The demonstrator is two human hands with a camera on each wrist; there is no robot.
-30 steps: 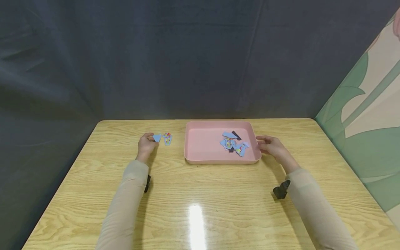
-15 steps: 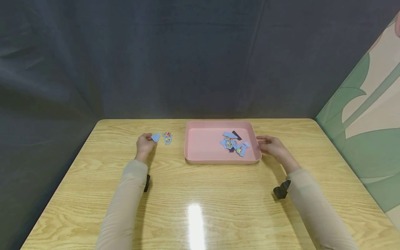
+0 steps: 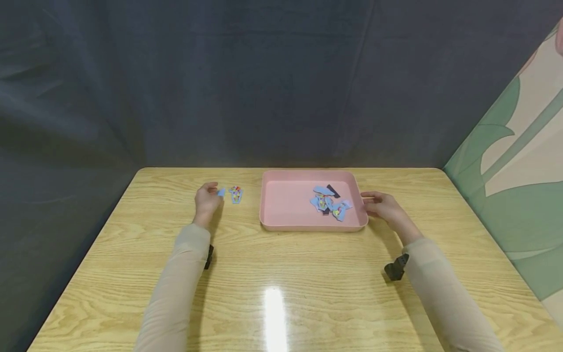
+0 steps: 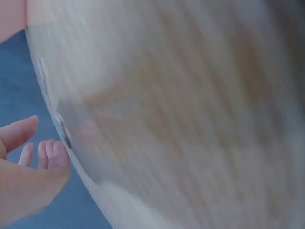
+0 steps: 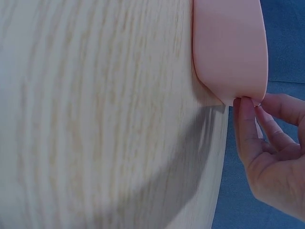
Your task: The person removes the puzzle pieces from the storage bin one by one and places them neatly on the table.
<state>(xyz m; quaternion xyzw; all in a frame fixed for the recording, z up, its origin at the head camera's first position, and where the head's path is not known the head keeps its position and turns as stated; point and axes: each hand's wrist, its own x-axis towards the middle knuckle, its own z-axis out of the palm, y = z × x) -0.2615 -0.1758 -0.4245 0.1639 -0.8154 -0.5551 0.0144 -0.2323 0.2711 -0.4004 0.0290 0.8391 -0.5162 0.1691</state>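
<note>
My left hand [image 3: 207, 200] is at the table's left part, beside a small flat light-blue piece [image 3: 221, 192]. In the left wrist view this blue piece [image 4: 62, 131] lies on the table by the fingertips, and the thumb stands apart from the fingers. A second flat piece [image 3: 236, 194], blue with a multicoloured pattern, lies just to its right. My right hand [image 3: 384, 208] touches the pink tray [image 3: 281, 227] at its right end. In the right wrist view its fingertips [image 5: 247, 102] rest against the outside of the tray's end wall.
Several flat pieces [image 3: 323, 201], light blue, patterned and black, overlap in the tray's right half. A dark curtain [image 3: 281, 83] hangs behind the wooden table [image 3: 233, 274]; a leaf-patterned panel [image 3: 519, 195] stands on the right.
My left hand has let go of the light-blue piece, which now lies beside the patterned one, and its fingers have parted. The right hand and the tray have stayed in place.
</note>
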